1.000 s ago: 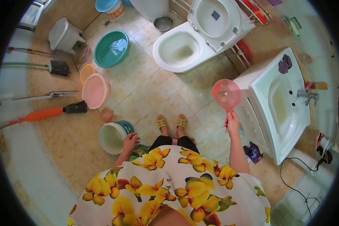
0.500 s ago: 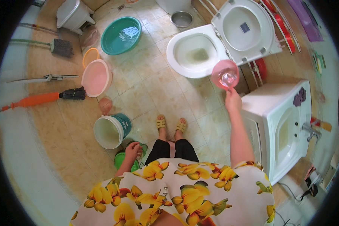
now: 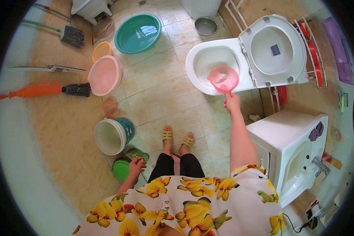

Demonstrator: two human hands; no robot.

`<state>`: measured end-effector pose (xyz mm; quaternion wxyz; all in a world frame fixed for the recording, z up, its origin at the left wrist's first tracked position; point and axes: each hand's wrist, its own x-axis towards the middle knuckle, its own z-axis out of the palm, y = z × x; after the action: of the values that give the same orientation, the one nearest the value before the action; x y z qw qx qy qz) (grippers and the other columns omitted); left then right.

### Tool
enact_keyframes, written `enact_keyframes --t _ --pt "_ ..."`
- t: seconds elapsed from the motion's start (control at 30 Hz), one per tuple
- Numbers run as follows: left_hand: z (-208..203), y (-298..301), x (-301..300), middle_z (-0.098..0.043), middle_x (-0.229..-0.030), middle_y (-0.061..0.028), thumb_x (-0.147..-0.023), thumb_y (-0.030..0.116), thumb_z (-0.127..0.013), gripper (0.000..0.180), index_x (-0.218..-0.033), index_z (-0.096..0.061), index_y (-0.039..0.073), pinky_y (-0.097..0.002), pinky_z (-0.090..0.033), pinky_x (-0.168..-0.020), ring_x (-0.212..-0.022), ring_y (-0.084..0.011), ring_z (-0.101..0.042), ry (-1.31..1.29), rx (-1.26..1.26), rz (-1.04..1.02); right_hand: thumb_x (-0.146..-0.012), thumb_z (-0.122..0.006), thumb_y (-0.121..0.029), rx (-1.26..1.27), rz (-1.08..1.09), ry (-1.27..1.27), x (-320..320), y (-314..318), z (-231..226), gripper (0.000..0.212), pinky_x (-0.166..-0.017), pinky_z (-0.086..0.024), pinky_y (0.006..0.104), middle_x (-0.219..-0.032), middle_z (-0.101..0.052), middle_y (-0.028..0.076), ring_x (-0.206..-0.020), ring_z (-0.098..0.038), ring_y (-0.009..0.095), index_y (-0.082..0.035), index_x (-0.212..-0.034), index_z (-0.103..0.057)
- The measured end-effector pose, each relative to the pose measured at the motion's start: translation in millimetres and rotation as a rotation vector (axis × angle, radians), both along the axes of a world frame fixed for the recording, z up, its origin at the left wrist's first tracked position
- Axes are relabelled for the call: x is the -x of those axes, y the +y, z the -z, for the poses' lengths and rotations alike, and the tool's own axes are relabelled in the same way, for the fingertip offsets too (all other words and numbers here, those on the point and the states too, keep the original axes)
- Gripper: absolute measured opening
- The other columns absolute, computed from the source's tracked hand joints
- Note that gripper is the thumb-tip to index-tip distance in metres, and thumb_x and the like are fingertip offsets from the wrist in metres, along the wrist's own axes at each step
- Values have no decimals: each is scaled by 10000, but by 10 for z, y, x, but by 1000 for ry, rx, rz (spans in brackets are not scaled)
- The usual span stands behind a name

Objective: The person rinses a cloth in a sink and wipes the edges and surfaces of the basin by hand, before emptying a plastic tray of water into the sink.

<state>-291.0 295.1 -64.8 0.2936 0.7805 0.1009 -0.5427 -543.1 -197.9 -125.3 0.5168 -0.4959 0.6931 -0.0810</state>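
Over the near rim of the white toilet bowl (image 3: 196, 59), I hold a pink plastic water dipper (image 3: 229, 82) by its handle. My right hand (image 3: 232, 102) is closed round that handle, with the arm stretched forward. Clear water seems to be in the dipper, though glare blurs it. The toilet's lid and seat (image 3: 273, 51) are raised. My left hand (image 3: 137, 166) hangs low at my left side, holding nothing, its fingers loosely bent and apart. Below it stands a green container (image 3: 122, 168), partly hidden by the hand.
A white bucket (image 3: 108, 135) stands left of my feet. Farther off are a pink basin (image 3: 104, 76), an orange-rimmed basin (image 3: 102, 51), a teal basin of water (image 3: 137, 33) and a metal bowl (image 3: 205, 26). A mop (image 3: 76, 89) and broom (image 3: 71, 36) are leftward; a sink cabinet (image 3: 279, 129) is rightward.
My right hand has carried the dipper left, from beside the toilet to over its bowl, and the dipper looks more tilted. The view has shifted slightly; my left hand stays low at my side.
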Motion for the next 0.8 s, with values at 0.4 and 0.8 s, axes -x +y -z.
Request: enact_keyframes --t 0.4,0.8 --pt "-104 -652 46 -652 -939 -60 -896 230 -542 303 -1143 -558 54 -252 -477 -611 -774 -146 -626 34 95 203 -935 -490 -173 58 494 -274 1493 823 -636 166 -372 -358 231 -598 -484 16 -407 -418 94 -39 -980 -576" --pt "-122 -613 175 -654 -925 -61 -891 220 -544 293 -1127 -559 46 -255 -475 -588 -757 -147 -622 27 79 177 -860 -520 -165 272 -344 264 660 -76 -624 236 -434 -439 348 -672 -609 129 -490 -572 221 13 -984 -612"
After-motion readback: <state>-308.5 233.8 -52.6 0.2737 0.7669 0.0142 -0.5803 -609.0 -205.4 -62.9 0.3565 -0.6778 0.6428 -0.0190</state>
